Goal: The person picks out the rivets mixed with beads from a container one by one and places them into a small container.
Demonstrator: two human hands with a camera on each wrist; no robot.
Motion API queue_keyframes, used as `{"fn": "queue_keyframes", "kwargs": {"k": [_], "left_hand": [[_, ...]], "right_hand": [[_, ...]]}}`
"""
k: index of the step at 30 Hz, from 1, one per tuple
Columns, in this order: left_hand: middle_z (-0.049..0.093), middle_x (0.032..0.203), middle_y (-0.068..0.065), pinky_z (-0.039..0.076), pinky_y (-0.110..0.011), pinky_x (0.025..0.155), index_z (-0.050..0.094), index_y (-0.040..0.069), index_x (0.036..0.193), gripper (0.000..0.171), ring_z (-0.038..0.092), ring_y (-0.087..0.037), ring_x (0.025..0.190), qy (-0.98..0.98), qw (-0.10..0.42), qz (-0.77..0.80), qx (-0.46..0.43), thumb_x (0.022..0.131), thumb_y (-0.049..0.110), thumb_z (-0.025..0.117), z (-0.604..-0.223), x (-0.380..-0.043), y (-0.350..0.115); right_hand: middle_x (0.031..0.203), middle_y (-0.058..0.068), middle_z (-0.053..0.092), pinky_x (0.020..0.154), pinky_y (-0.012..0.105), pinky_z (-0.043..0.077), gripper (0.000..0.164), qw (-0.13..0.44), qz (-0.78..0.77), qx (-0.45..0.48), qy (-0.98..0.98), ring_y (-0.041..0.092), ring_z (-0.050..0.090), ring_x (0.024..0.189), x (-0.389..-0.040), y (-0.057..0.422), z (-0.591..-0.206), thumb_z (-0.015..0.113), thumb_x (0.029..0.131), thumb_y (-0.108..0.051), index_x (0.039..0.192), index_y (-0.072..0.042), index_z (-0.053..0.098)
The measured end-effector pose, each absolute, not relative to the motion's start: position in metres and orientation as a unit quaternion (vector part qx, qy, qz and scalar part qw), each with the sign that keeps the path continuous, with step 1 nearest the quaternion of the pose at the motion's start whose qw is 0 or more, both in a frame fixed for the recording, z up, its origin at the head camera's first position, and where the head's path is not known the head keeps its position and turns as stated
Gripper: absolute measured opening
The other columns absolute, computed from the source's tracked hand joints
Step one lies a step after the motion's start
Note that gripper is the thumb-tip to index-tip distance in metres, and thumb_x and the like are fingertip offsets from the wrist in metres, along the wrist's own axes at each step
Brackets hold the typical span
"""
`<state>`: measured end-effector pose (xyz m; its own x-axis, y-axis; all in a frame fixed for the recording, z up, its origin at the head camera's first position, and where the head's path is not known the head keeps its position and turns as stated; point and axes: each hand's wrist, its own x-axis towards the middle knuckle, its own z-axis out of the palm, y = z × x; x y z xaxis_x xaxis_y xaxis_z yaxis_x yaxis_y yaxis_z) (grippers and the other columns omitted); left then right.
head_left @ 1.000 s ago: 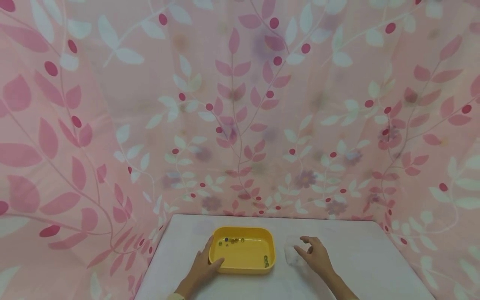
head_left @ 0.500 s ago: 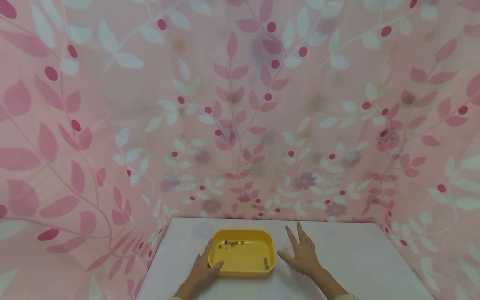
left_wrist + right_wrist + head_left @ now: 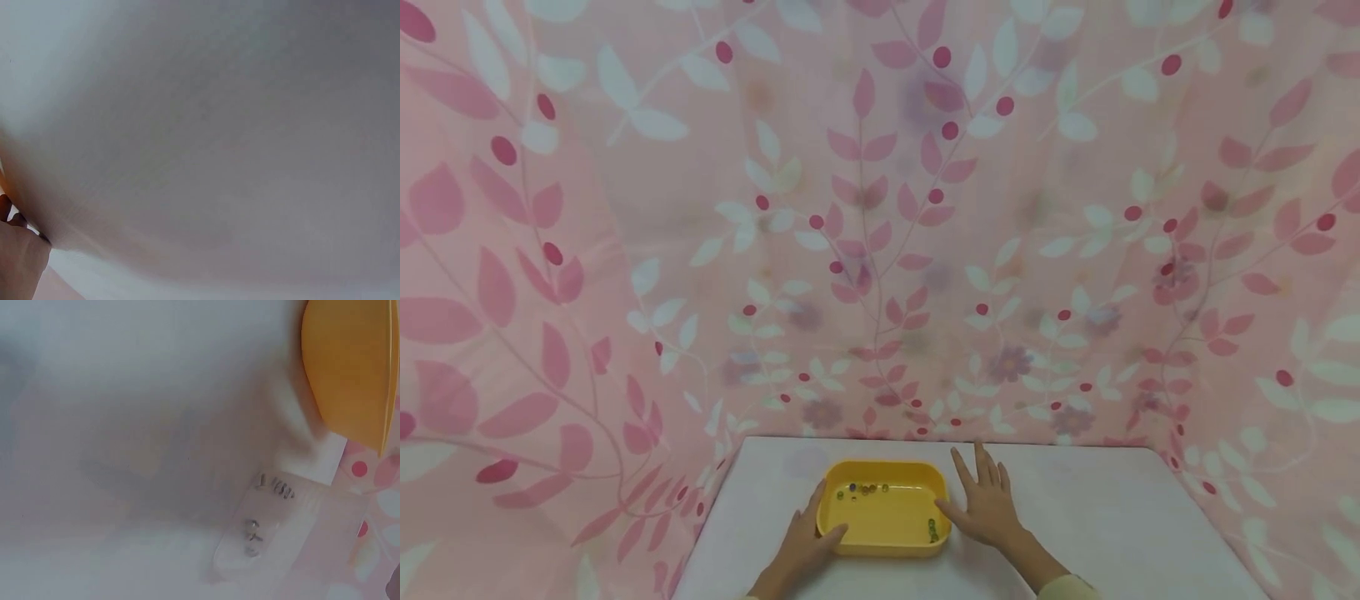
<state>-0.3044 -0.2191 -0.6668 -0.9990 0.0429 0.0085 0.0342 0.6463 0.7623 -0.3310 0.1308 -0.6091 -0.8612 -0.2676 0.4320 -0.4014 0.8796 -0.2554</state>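
Observation:
A yellow tray (image 3: 880, 550) with rounded corners lies on the white table, with small marbles in it. Several marbles (image 3: 868, 489) sit along its far left, one of them blue; a few greenish marbles (image 3: 932, 530) cluster in the right near corner. My left hand (image 3: 805, 532) holds the tray's left end, thumb over the near rim and fingers along the outer wall. Spread fingers mark my right hand (image 3: 988, 504), its thumb right at the tray's right rim. A clear plastic container (image 3: 281, 531) with small grey marks shows in the right wrist view; the right hand covers its place in the head view.
The white table (image 3: 1112, 517) ends at a pink leaf-patterned curtain (image 3: 895, 250), which also closes in both sides. The left wrist view shows mostly pale table surface, with part of the hand at its lower left.
My right hand has gone from bent fingers over the clear container to spread fingers, and has moved left to the tray's right rim. The left hand stays on the tray.

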Motion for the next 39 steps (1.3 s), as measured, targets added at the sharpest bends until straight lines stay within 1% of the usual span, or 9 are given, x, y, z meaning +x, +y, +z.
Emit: {"fn": "queue_keyframes", "kwargs": {"k": [6,10,13,17,19,23,26,33,39], "left_hand": [[0.037,0.157,-0.020,0.009,-0.066,0.118,0.016,0.017,0.159,0.094,0.036,-0.047,0.141,0.909,0.007,0.417,0.019,0.088,0.050,0.067,-0.668,-0.303,-0.219],[0.036,0.157,-0.019,0.008,-0.065,0.118,0.016,0.017,0.160,0.094,0.036,-0.046,0.142,0.908,0.006,0.418,0.023,0.088,0.050,0.067,-0.665,-0.304,-0.220],[0.036,0.158,-0.017,0.008,-0.064,0.119,0.015,0.018,0.160,0.094,0.036,-0.043,0.143,0.908,0.007,0.419,0.024,0.088,0.050,0.067,-0.664,-0.305,-0.221],[0.036,0.158,-0.016,0.008,-0.065,0.118,0.016,0.017,0.159,0.094,0.036,-0.043,0.142,0.910,0.003,0.414,0.023,0.088,0.050,0.067,-0.667,-0.305,-0.223],[0.035,0.158,-0.016,0.008,-0.065,0.118,0.016,0.018,0.159,0.094,0.036,-0.043,0.143,0.910,0.003,0.413,0.023,0.088,0.050,0.067,-0.670,-0.306,-0.223],[0.034,0.159,-0.016,0.008,-0.065,0.118,0.015,0.019,0.160,0.095,0.034,-0.043,0.143,0.911,0.010,0.411,0.019,0.087,0.051,0.067,-0.671,-0.306,-0.222],[0.034,0.159,-0.016,0.007,-0.065,0.118,0.014,0.020,0.160,0.095,0.033,-0.043,0.144,0.910,0.013,0.413,0.012,0.087,0.051,0.067,-0.670,-0.306,-0.221],[0.035,0.158,-0.017,0.007,-0.064,0.119,0.015,0.020,0.160,0.095,0.033,-0.044,0.144,0.911,0.013,0.412,0.006,0.087,0.050,0.068,-0.666,-0.305,-0.219],[0.037,0.157,-0.017,0.008,-0.064,0.119,0.014,0.022,0.160,0.095,0.034,-0.045,0.143,0.913,0.014,0.408,0.006,0.087,0.052,0.067,-0.664,-0.304,-0.220]], "right_hand": [[0.165,0.023,0.003,0.109,0.073,0.021,0.089,0.162,0.189,0.183,-0.951,0.053,0.034,0.137,-0.331,0.120,-0.610,0.063,0.085,-0.064,0.155,-0.017,0.034],[0.164,0.024,0.007,0.109,0.073,0.022,0.089,0.167,0.179,0.188,-0.951,0.051,0.035,0.138,-0.333,0.114,-0.608,0.062,0.084,-0.065,0.155,-0.018,0.034],[0.164,0.024,0.005,0.111,0.072,0.021,0.090,0.157,0.170,0.189,-0.954,0.049,0.031,0.141,-0.336,0.113,-0.609,0.059,0.085,-0.068,0.156,-0.020,0.031],[0.166,0.020,-0.003,0.112,0.072,0.017,0.090,0.146,0.161,0.194,-0.956,0.047,0.025,0.144,-0.341,0.112,-0.619,0.053,0.087,-0.072,0.158,-0.023,0.027],[0.166,0.020,-0.003,0.111,0.072,0.017,0.089,0.149,0.162,0.200,-0.955,0.048,0.025,0.144,-0.340,0.112,-0.620,0.054,0.087,-0.071,0.157,-0.022,0.028],[0.165,0.023,0.004,0.109,0.073,0.022,0.088,0.170,0.151,0.205,-0.952,0.048,0.030,0.142,-0.334,0.112,-0.614,0.058,0.086,-0.068,0.154,-0.016,0.036],[0.165,0.022,0.004,0.108,0.073,0.024,0.088,0.179,0.144,0.202,-0.952,0.048,0.031,0.141,-0.334,0.114,-0.612,0.058,0.085,-0.068,0.153,-0.015,0.037],[0.167,0.016,-0.006,0.111,0.072,0.019,0.089,0.164,0.155,0.190,-0.955,0.047,0.026,0.143,-0.337,0.118,-0.621,0.052,0.087,-0.072,0.157,-0.021,0.030],[0.166,0.018,-0.003,0.108,0.073,0.021,0.086,0.191,0.158,0.203,-0.947,0.048,0.025,0.143,-0.340,0.110,-0.625,0.054,0.087,-0.069,0.156,-0.022,0.032]]}}
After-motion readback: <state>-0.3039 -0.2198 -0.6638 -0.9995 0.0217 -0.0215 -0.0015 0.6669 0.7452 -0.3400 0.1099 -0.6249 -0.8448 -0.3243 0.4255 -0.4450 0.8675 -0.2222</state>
